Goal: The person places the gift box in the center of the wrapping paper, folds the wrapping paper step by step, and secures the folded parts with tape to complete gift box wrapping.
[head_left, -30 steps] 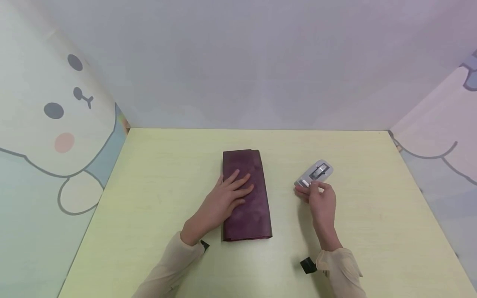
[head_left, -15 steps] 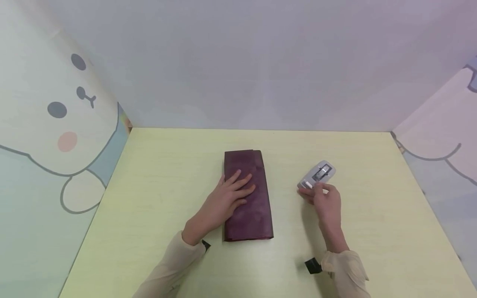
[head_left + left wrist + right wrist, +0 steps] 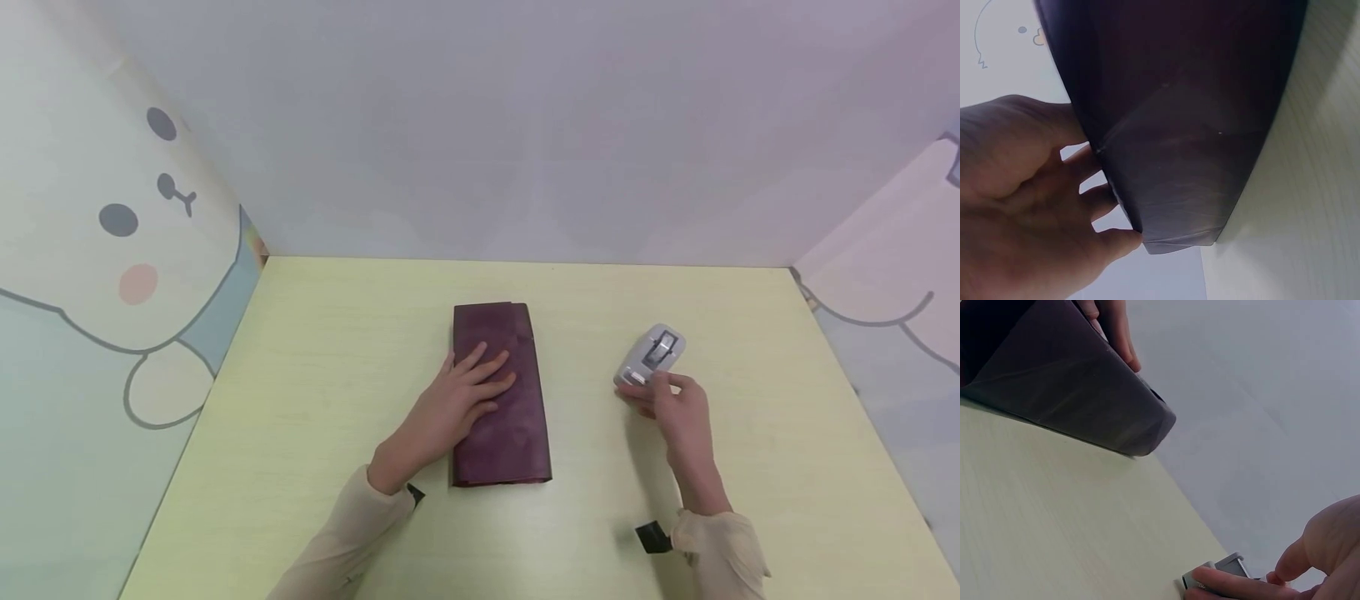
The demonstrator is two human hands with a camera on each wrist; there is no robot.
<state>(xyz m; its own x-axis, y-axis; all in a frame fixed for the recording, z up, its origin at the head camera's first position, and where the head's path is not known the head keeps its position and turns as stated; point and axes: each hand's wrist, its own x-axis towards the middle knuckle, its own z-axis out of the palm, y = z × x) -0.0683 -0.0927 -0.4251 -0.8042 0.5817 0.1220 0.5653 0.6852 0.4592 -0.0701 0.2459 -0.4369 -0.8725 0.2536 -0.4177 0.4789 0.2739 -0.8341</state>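
The left hand [image 3: 447, 404] lay spread on a folded purple packet [image 3: 512, 442]; well apart, I saw the right hand [image 3: 688, 418] pinching a grey device [image 3: 648, 352].

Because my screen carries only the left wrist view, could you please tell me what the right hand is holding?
Observer: The right hand is pinching a small grey device.
Operator: Thank you; does it touch the dark item that I see beside the left hand?
Observer: No, in the head view a bare stretch of the table lies between the two.
Operator: And how does the left hand lie on the side of the item that I cannot see?
Observer: In the head view, its fingers are spread across the item's purple upper face.
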